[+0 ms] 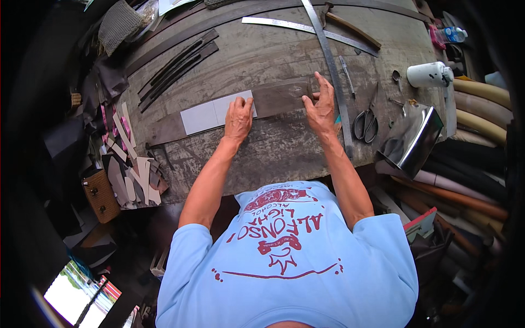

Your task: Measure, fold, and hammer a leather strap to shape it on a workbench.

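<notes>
A long brown strip [280, 98], which looks like leather, lies across the wooden table. On its left half rests a flat white card [198, 118] with a line across it, either a fold or a join between two pieces. My left hand [238, 119] is closed at the card's right end, fingertips curled down and pressed on its edge; their undersides are hidden. Beside the strip's right end is my right hand [321, 106], its forefinger stretched away and its thumb apart. The thumb tip is close to the strip's end; whether it touches cannot be seen.
A long metal ruler [332, 65] passes right of my right hand. Beyond it lie scissors [366, 120], a pen [346, 76] and a white bottle [429, 74]. A hammer [353, 30] lies at the back. Dark strips [178, 68] and scraps [143, 175] lie left.
</notes>
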`<act>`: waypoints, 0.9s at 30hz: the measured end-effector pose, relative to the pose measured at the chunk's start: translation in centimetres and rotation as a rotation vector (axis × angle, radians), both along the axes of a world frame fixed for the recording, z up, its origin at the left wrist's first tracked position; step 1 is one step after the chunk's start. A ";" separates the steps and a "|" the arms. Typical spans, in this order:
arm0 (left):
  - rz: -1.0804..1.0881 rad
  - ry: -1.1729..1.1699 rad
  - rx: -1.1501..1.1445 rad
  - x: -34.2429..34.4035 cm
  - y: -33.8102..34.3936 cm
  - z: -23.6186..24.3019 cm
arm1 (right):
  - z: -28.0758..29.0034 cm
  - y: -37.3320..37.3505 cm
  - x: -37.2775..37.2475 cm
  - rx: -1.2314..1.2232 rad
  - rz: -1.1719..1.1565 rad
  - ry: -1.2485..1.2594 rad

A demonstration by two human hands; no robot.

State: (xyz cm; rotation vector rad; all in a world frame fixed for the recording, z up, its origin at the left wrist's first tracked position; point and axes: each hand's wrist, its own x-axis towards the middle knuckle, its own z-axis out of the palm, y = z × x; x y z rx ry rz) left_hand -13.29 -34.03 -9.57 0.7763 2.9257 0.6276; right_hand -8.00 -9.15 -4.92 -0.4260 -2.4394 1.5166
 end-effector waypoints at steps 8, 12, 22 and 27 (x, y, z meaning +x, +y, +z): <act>0.038 -0.030 0.046 0.9 -2.1 0.2 | 0.5 0.4 0.2 0.168 -0.020 -0.069; 0.288 0.134 -0.093 1.6 -9.7 -0.9 | -1.5 2.3 0.3 0.258 -0.029 -0.102; 0.312 -0.054 -0.305 1.7 -14.9 -2.7 | -3.9 3.2 0.0 0.299 -0.085 -0.137; 0.357 -0.280 -0.249 0.4 -15.5 -0.8 | -6.2 4.9 0.1 0.402 -0.061 -0.063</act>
